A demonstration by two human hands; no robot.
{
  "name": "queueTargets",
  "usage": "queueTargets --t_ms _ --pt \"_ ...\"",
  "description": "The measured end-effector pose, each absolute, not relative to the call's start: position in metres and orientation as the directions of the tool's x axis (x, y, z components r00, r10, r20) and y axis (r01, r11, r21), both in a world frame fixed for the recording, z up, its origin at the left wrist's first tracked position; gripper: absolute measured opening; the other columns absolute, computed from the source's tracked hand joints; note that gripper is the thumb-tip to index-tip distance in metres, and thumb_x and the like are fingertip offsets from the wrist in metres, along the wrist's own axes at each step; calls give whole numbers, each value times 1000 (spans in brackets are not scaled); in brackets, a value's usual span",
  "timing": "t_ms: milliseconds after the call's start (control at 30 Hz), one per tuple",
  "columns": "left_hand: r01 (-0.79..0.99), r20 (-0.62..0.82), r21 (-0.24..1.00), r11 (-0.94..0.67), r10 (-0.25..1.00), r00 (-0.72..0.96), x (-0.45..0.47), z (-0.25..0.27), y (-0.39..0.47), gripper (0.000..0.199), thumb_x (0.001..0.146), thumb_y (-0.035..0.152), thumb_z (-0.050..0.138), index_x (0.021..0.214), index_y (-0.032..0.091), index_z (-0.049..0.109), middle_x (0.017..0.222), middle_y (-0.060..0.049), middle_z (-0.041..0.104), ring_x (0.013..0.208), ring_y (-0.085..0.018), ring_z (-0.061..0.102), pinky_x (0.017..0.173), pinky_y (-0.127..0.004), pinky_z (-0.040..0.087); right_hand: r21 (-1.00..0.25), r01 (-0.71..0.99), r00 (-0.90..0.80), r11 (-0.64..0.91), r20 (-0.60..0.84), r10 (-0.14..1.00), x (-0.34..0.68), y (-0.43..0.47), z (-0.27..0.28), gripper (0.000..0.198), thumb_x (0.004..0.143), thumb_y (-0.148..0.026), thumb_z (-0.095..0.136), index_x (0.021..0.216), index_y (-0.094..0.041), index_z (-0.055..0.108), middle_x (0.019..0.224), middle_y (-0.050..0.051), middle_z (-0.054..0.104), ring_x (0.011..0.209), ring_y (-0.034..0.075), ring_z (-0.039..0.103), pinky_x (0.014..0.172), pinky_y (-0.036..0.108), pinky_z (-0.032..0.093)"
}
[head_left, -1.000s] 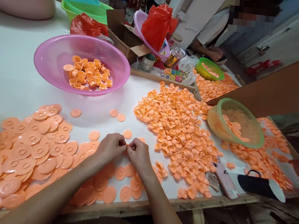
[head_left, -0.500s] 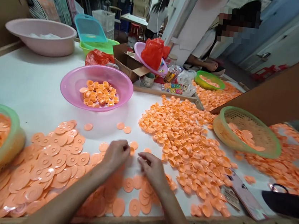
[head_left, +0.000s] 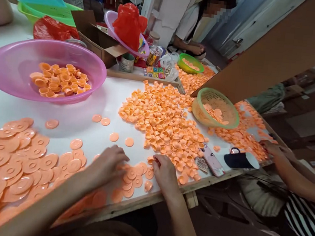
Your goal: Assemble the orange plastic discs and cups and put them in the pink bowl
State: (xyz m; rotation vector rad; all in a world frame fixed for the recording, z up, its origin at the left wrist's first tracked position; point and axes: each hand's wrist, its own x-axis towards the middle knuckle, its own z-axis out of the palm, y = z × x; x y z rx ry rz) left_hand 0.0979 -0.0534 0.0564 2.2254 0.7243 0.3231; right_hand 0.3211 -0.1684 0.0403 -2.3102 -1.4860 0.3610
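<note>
My left hand hovers low over flat orange plastic discs, its fingers stretched out and slightly blurred, with nothing visible in them. To its right, my right hand has thumb and fingers pinched at a small orange cup-shaped piece, by the near edge of a large heap of such cup-shaped pieces. A wide pile of round orange discs spreads at left. Beyond it, a pink basin contains several orange cup-shaped pieces.
A green-rimmed strainer basket with discs stands right of the heap. A phone and a dark mask lie near the front edge. A cardboard box stands at the back. Another person's hands work at far right.
The view has swung right, bringing another person's arms into sight. My left hand has gone from closed to stretched fingers. The right hand is now beside the heap's near edge.
</note>
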Motion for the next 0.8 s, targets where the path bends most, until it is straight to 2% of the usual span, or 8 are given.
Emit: queueTargets --t_ms 67,200,267,333,433,533,633,800 --pt "410 -48 684 -603 524 851 116 35 -80 19 73 19 69 90 25 71 95 -5 67 95 -24 57 78 -36 41 -413 831 413 -372 9 911 320 -166 39 23 85 -12 48 88 -18 69 89 8 69 89 21 62 81 30 45" --pt "469 -44 678 -566 605 795 128 20 -87 14 70 8 65 76 21 66 86 -3 64 87 -21 55 73 -34 39 -493 790 462 -365 87 883 318 -160 40 22 87 -19 48 79 -19 68 84 8 69 84 21 61 79 31 45" --pt "433 28 721 -541 647 762 124 20 -75 13 75 8 61 75 21 65 84 -3 64 84 -18 55 72 -32 40 -614 702 511 -360 82 856 315 -155 41 20 86 -24 50 78 -19 67 80 7 68 78 20 62 73 30 46" --pt "403 151 729 -554 704 694 116 20 -60 15 85 12 55 79 20 66 85 -4 63 83 -17 55 72 -30 42 -756 557 538 -344 12 843 308 -148 42 17 84 -27 53 79 -20 67 76 4 68 71 18 62 67 28 47" --pt "417 294 642 -643 709 641 99 19 -41 21 92 17 48 86 21 68 95 -7 62 89 -19 54 75 -32 44 -868 392 485 -305 -87 870 293 -131 41 13 80 -27 56 77 -20 66 72 2 68 66 17 63 62 26 47" --pt "388 284 609 -692 647 707 85 16 -35 15 90 21 55 94 24 69 102 -6 63 94 -21 55 79 -34 45 -881 363 410 -304 -142 901 278 -114 37 11 77 -25 57 73 -20 66 65 0 66 60 15 60 57 24 46" --pt "466 232 644 -607 735 638 77 11 -36 20 87 26 61 106 23 68 97 -6 65 92 -23 56 79 -35 45 -879 333 371 -342 -212 904 266 -101 31 10 77 -24 58 70 -20 64 57 -3 61 52 13 55 51 23 41" --pt "549 165 653 -522 805 570 79 -1 -39 9 83 27 65 86 22 71 90 -5 64 86 -21 56 77 -36 44 -863 366 338 -348 -225 914 244 -88 25 10 73 -17 56 64 -19 60 54 -4 57 52 12 53 51 21 39"
